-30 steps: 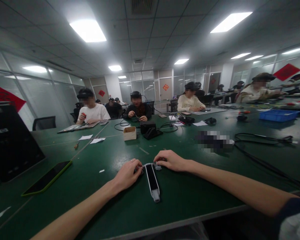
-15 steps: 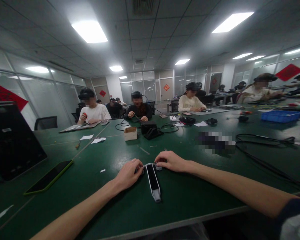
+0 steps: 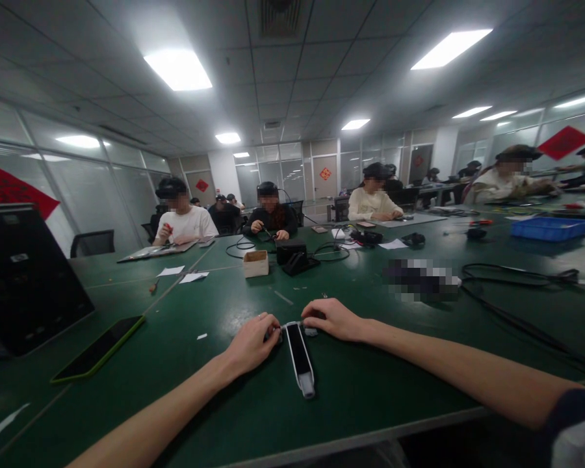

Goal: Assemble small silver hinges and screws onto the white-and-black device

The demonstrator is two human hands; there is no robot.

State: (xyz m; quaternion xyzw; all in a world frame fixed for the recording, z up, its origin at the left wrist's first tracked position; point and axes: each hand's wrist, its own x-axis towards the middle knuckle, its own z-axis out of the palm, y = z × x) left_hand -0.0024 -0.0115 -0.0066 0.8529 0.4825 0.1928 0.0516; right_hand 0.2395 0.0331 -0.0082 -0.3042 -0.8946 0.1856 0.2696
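Observation:
A long narrow black-and-white device [image 3: 299, 357] lies on the green table [image 3: 214, 390], its near end pointing toward me. My left hand [image 3: 251, 344] curls its fingers against the far left corner of the device. My right hand [image 3: 334, 318] is closed over the far right corner, where a small grey part shows under the fingers. What the fingertips pinch is too small to name.
A phone in a green case [image 3: 97, 356] lies at left beside a black laptop [image 3: 24, 279]. A small cardboard box [image 3: 256, 263], a black unit with cables [image 3: 295, 257], black cables [image 3: 517, 286] and a blue tray [image 3: 548, 227] sit farther back. Several people work across the table.
Both hands stay on the far end of the device. The view has tipped slightly, so everything sits a little lower in the picture.

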